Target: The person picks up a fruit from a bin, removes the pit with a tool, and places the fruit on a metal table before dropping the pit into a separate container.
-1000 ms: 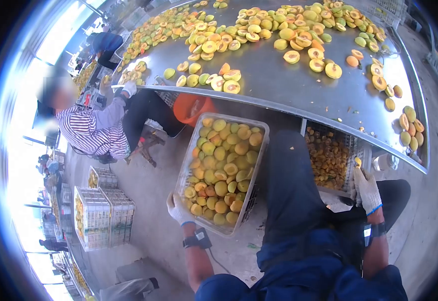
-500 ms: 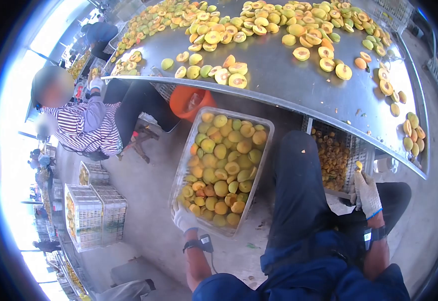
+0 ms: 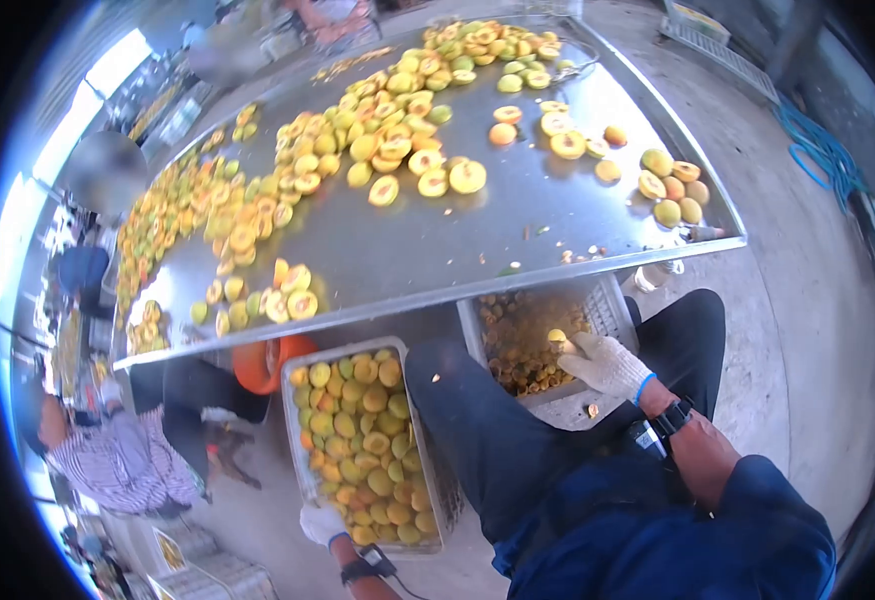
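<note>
My left hand, in a white glove, is at the lower left edge of a plastic crate full of whole and halved apricot-like fruit. Its fingers are blurred against the rim. My right hand, gloved with a blue cuff, is closed, with a small yellow fruit piece at its fingertips; I cannot tell whether a tool is behind it. Below that hand, between my legs, a second crate contains brownish pits and scraps, partly under the table.
A metal table bears heaps of halved fruit, with a raised edge facing me. An orange bucket stands beside the full crate. A person in a striped top sits at the left. A blue hose lies at the right.
The view has swung to the right. My right hand has moved from beside the pit crate to over it, still with the yellow piece. My left hand stays by the full crate's edge.
</note>
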A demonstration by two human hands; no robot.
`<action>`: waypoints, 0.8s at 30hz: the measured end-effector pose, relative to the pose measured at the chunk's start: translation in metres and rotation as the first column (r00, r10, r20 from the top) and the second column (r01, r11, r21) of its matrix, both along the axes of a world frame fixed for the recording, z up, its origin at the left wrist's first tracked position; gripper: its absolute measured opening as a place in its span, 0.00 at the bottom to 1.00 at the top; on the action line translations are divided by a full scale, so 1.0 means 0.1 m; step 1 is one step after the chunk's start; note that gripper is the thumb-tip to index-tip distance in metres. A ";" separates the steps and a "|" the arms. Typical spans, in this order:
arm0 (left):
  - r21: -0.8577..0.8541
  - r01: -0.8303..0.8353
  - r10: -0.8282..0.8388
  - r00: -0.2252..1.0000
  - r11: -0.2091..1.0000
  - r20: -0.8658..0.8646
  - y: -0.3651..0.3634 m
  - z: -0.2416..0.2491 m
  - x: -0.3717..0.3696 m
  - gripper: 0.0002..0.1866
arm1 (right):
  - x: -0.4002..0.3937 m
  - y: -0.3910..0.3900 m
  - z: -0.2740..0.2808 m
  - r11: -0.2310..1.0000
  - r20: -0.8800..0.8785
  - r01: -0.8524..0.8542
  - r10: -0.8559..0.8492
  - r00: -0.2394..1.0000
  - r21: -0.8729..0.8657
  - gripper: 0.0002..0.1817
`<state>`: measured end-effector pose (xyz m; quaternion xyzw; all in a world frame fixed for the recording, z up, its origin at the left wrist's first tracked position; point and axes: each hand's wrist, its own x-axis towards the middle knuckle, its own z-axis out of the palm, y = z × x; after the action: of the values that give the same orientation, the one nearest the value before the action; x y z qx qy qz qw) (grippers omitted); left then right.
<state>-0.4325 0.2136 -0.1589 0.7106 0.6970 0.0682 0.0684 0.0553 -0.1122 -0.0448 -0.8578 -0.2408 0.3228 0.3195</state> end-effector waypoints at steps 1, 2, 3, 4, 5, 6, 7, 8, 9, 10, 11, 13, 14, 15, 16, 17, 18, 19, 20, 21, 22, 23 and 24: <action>0.085 0.137 -0.154 0.959 0.987 0.240 -0.03 0.19 0.30 0.15 | 0.02 -0.01 0.10 0.998 -0.232 0.031 -0.042 0.972 -0.050 0.22; 0.085 0.165 -0.186 0.862 0.983 0.471 -0.19 0.50 0.79 0.15 | 0.04 -0.06 0.09 0.998 -0.230 0.047 -0.054 0.972 -0.038 0.22; 0.087 0.191 -0.199 0.711 0.978 0.674 -0.38 0.82 1.34 0.16 | 0.06 -0.11 0.05 0.994 -0.434 0.092 -0.054 0.899 0.065 0.21; 0.045 0.292 -0.218 0.594 0.955 0.775 -0.55 1.02 1.75 0.15 | 0.08 -0.15 0.03 0.976 -0.616 0.152 -0.023 0.788 0.158 0.20; 0.037 0.418 -0.221 0.401 0.908 0.889 -0.83 1.30 2.22 0.15 | 0.08 -0.17 0.13 0.968 -0.702 0.183 -0.011 0.712 0.171 0.21; 0.065 0.559 -0.296 0.333 0.827 0.895 -1.03 1.44 2.58 0.18 | 0.10 -0.21 0.09 0.965 -0.704 0.190 -0.009 0.710 0.179 0.21; 0.134 0.672 -0.433 0.300 0.729 0.850 -1.20 1.48 2.92 0.19 | 0.10 -0.25 0.03 0.949 -0.754 0.186 0.076 0.653 0.256 0.22; 0.191 0.772 -0.561 0.245 0.606 0.791 -1.37 1.51 3.23 0.19 | 0.09 -0.28 -0.02 0.923 -0.789 0.189 0.164 0.592 0.334 0.23; 0.105 0.827 -0.471 0.205 0.553 0.858 -1.56 1.56 3.50 0.20 | 0.08 -0.31 0.00 0.913 -0.807 0.205 0.185 0.560 0.352 0.23; 0.024 0.875 -0.368 0.178 0.483 0.913 -1.72 1.59 3.69 0.20 | 0.08 -0.34 -0.02 0.905 -0.807 0.221 0.187 0.560 0.363 0.23; -0.075 0.919 -0.353 0.222 0.387 0.909 -1.76 1.48 3.82 0.21 | 0.07 -0.37 -0.06 0.887 -0.831 0.252 0.218 0.511 0.387 0.23; -0.191 0.942 -0.276 0.267 0.274 0.923 -1.81 1.25 4.00 0.21 | 0.07 -0.42 -0.15 0.855 -0.858 0.316 0.244 0.452 0.410 0.23; -0.198 0.947 -0.289 0.269 0.253 0.919 -1.84 1.28 4.03 0.21 | 0.10 -0.45 -0.13 0.845 -0.860 0.340 0.240 0.450 0.413 0.23; -0.295 0.919 -0.121 0.334 0.263 0.935 -1.89 1.32 4.05 0.20 | 0.14 -0.49 -0.10 0.857 -0.884 0.334 0.251 0.394 0.392 0.24; -0.392 0.882 0.052 0.393 0.260 0.918 -1.93 1.34 4.07 0.19 | 0.17 -0.51 -0.08 0.870 -0.905 0.322 0.263 0.336 0.372 0.24; -0.409 0.869 0.055 0.411 0.278 0.910 -1.92 1.33 4.10 0.18 | 0.17 -0.51 -0.06 0.865 -0.907 0.338 0.261 0.330 0.372 0.24; -0.416 0.868 0.048 0.420 0.272 0.906 -1.92 1.32 4.13 0.18 | 0.17 -0.48 -0.03 0.898 -0.886 0.279 0.205 0.416 0.339 0.24; -0.462 0.846 0.007 0.477 0.266 0.879 -1.92 1.34 4.16 0.19 | 0.18 -0.46 -0.01 0.929 -0.851 0.219 0.156 0.501 0.299 0.24; -0.503 0.822 -0.035 0.530 0.265 0.847 -1.91 1.36 4.20 0.21 | 0.19 -0.46 -0.01 0.926 -0.852 0.221 0.162 0.497 0.305 0.24; -0.504 0.810 -0.027 0.535 0.301 0.844 -1.91 1.31 4.22 0.22 | 0.19 -0.45 -0.01 0.916 -0.855 0.256 0.151 0.496 0.310 0.24; -0.505 0.808 -0.035 0.539 0.304 0.842 -1.94 1.32 4.23 0.22 | 0.19 -0.44 -0.01 0.904 -0.858 0.289 0.141 0.494 0.315 0.24; -0.440 0.830 -0.073 0.491 0.342 0.868 -1.97 1.38 4.25 0.23 | 0.19 -0.43 0.01 0.888 -0.827 0.299 0.143 0.544 0.350 0.24; -0.371 0.848 -0.115 0.441 0.380 0.890 -1.94 1.41 4.26 0.25 | 0.22 -0.43 0.01 0.884 -0.823 0.293 0.159 0.546 0.365 0.24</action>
<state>-0.0061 0.0196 -0.0175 0.6870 0.2687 0.0072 0.6751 0.0769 -0.1551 -0.0443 -0.5065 -0.0949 0.6106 0.6014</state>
